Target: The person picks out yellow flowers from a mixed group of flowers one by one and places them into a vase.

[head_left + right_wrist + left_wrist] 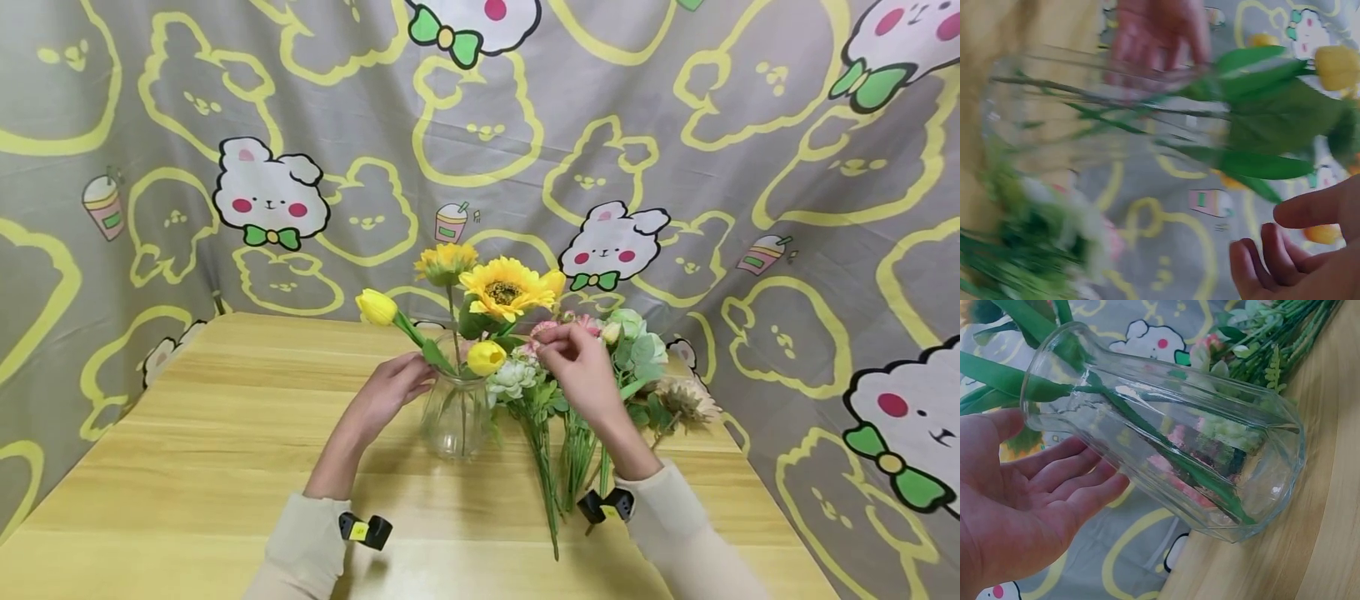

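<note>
A clear glass vase [444, 429] stands upright on the table, holding sunflowers [504, 293] and yellow tulips [377, 307]. Their green stems show through the glass in the left wrist view. Beside the vase's neck, my left hand [386, 393] has its fingers extended, thumb and fingers at the glass [1166, 419] without wrapping round it. My right hand [581, 375] hovers to the right of the arrangement, fingers loosely bent. In the right wrist view, a gap separates its thumb from its fingers, nothing is between them, and a green leaf [1266, 164] lies near the thumb tip.
Right of the vase, bunches of pale green flowers [512, 377] and pink flowers lie with stems [543, 475] toward me. A beige flower [686, 398] lies farther right. The wooden table [225, 417] meets a patterned grey cloth [360, 100] behind and on both sides.
</note>
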`<state>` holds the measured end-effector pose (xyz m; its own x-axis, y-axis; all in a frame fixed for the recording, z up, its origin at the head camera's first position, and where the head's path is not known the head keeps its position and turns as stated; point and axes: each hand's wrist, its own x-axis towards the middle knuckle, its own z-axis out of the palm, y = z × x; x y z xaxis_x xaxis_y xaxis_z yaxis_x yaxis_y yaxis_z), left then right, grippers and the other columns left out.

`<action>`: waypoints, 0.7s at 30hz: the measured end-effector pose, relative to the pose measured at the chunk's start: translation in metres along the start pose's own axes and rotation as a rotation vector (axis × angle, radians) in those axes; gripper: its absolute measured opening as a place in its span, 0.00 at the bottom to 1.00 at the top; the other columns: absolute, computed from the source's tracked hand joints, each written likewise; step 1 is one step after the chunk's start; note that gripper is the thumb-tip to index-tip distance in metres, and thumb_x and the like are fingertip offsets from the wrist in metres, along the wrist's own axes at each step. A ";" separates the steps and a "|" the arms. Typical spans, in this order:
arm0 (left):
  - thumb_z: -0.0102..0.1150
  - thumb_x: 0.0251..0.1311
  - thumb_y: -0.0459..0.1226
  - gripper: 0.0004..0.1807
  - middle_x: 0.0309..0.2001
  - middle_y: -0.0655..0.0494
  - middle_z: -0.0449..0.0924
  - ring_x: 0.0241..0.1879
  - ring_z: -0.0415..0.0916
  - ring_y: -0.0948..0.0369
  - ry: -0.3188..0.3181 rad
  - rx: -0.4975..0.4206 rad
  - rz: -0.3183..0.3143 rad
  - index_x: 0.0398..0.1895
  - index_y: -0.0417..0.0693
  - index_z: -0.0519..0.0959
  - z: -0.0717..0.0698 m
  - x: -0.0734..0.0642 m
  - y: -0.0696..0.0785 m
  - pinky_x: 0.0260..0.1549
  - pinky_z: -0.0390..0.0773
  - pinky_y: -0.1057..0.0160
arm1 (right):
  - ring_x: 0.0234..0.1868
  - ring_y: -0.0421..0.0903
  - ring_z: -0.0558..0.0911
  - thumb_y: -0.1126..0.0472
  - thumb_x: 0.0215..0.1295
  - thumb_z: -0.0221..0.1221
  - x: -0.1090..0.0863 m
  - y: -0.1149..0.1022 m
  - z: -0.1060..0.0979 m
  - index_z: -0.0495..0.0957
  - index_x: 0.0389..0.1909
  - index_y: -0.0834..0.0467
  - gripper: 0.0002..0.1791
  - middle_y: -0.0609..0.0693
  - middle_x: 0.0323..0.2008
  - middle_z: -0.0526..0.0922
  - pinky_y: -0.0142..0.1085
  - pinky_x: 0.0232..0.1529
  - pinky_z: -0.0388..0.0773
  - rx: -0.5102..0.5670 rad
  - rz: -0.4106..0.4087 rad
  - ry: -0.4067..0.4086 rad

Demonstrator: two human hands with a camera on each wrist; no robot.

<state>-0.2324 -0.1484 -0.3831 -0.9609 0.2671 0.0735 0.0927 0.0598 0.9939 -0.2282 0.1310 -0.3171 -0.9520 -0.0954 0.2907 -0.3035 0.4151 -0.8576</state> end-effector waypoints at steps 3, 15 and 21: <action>0.43 0.79 0.51 0.29 0.69 0.40 0.72 0.72 0.67 0.47 0.012 0.004 -0.009 0.70 0.40 0.70 0.001 0.000 0.000 0.72 0.70 0.51 | 0.46 0.52 0.84 0.65 0.69 0.61 -0.006 0.015 0.019 0.78 0.58 0.62 0.17 0.57 0.45 0.86 0.40 0.49 0.85 -0.039 0.042 -0.073; 0.43 0.78 0.54 0.30 0.72 0.43 0.69 0.75 0.63 0.47 0.013 0.021 -0.029 0.70 0.45 0.71 0.002 -0.002 0.000 0.69 0.72 0.41 | 0.63 0.63 0.79 0.47 0.67 0.66 -0.024 0.037 0.070 0.76 0.63 0.44 0.25 0.61 0.63 0.79 0.57 0.59 0.82 -0.114 0.013 -0.245; 0.42 0.78 0.56 0.32 0.72 0.41 0.68 0.75 0.61 0.46 0.019 0.019 -0.029 0.71 0.42 0.70 0.003 0.000 0.000 0.68 0.72 0.41 | 0.59 0.58 0.83 0.48 0.73 0.60 -0.024 0.040 0.075 0.77 0.64 0.46 0.22 0.59 0.60 0.82 0.53 0.56 0.85 -0.133 -0.044 -0.204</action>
<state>-0.2311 -0.1452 -0.3832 -0.9679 0.2470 0.0460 0.0691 0.0855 0.9939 -0.2206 0.0821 -0.3900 -0.9303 -0.2909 0.2233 -0.3498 0.5208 -0.7787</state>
